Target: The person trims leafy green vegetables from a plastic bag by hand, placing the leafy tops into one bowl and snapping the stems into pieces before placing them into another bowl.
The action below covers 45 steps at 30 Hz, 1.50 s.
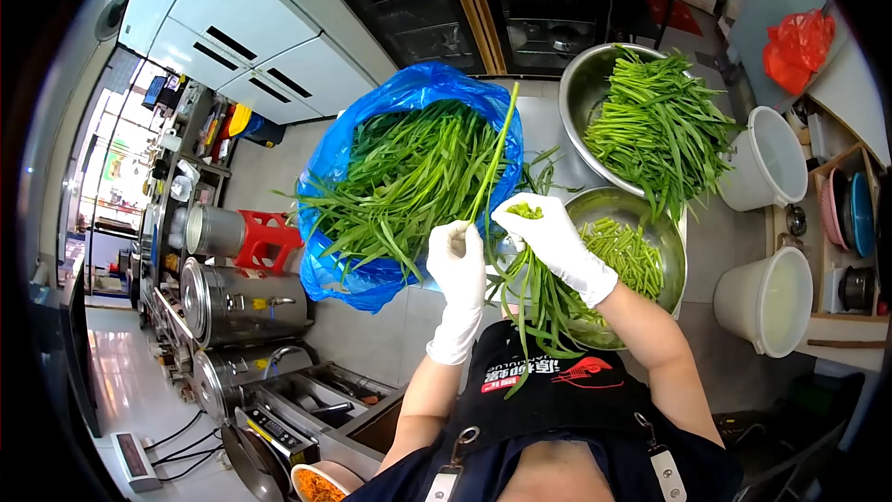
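My left hand (457, 265), in a white glove, is closed in a pinch at the lower end of a long green stalk (497, 151) that slants up over the bag. My right hand (556, 244), gloved too, is wrapped around a bunch of leafy greens (537, 293); the cut stem ends poke out by the fingers and the leaves hang toward my apron. Long-leaved greens, like water spinach, fill a blue plastic bag (321, 271) in front of my left hand. Under my right forearm, a metal bowl (676, 265) holds short cut stems (624, 256).
A second metal bowl (578, 98) at the upper right is heaped with leafy stalks (650, 121). Two white buckets (748, 167) stand on the floor to the right. Left are a red stool (268, 242) and large steel pots (243, 302); a white cabinet (243, 14) stands beyond.
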Motion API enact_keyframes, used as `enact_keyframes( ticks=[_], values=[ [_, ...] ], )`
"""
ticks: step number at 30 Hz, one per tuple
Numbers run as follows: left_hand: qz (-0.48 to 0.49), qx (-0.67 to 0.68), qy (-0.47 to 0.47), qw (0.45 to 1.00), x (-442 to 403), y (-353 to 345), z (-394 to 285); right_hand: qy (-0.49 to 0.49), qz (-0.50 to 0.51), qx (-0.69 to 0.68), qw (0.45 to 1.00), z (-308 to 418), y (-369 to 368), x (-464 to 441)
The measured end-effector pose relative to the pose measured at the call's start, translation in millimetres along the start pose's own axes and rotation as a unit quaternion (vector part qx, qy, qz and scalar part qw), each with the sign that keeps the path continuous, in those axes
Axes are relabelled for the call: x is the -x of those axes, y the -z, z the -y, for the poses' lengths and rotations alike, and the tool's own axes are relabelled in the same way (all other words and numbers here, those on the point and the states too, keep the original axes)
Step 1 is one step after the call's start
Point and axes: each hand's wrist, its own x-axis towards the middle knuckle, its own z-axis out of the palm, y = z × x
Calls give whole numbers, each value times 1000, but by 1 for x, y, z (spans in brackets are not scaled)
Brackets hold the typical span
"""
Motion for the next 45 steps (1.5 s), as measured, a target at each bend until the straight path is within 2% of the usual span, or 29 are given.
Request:
enact_keyframes(
  ticks=[1,4,5,6,9,10,12,14,16,19,21,24,25,28,29,31,32,33,34,36,38,40,41,42,43,45],
  values=[
    [-4,-5,-27,1000,2,-2,-2,-2,-2,14,1000,3,1,0],
    [-13,-52,-147,988,6,-9,4,-2,-28,-71,997,-6,1,-8],
    [-19,-72,-212,974,6,-11,6,-4,-29,-86,996,-6,5,-8],
    [-6,-87,-209,974,9,-12,5,-12,-24,-119,992,-6,8,-9],
    [23,-119,-280,952,10,-14,1,-39,-14,-189,981,-5,16,-8],
    [46,-123,-297,946,10,-14,-1,-34,-22,-168,985,-6,18,-8],
    [114,-145,-274,944,15,-2,-15,-25,-38,-125,991,-6,24,-8],
    [82,-102,-338,932,0,15,-29,-45,-19,-48,998,0,36,-3],
    [-14,-108,-342,933,-25,27,-43,-57,27,20,998,9,48,0],
    [-8,-169,-389,906,-68,36,-62,-52,80,95,991,9,56,2],
    [32,-218,-465,858,-87,29,-74,-64,108,143,982,12,58,1],
    [144,-330,-531,767,-104,23,-90,55,106,335,935,4,59,1],
    [192,-317,-517,772,-107,19,-91,24,96,381,919,9,59,4],
    [253,-353,-520,736,-115,16,-73,154,-4,423,893,4,60,14],
    [273,-376,-497,733,-115,17,-68,171,-36,427,887,-1,64,15],
    [309,-420,-450,725,-112,19,-62,124,-15,337,933,-2,82,14],
    [312,-402,-470,721,-111,19,-53,100,-4,289,952,-2,91,12],
    [319,-375,-471,732,-107,18,-44,-38,-18,195,980,4,95,11],
    [327,-347,-473,741,-101,15,-38,-39,-39,108,993,-7,104,6],
    [326,-371,-446,747,-92,12,-29,15,-92,47,995,-19,123,-1],
    [324,-382,-396,769,-96,17,-11,7,-184,20,983,-37,155,-9],
    [349,-352,-356,792,-89,15,-18,73,-211,75,972,-14,143,-3],
    [371,-339,-333,798,-86,13,-23,94,-193,93,972,7,123,4],
    [391,-313,-293,815,-81,9,-25,153,-175,217,948,14,106,7],
    [409,-285,-255,829,-77,4,-28,235,-155,278,919,20,83,12],
    [461,-241,-156,840,-70,-6,-32,307,-115,480,814,16,51,15]
  ],
)
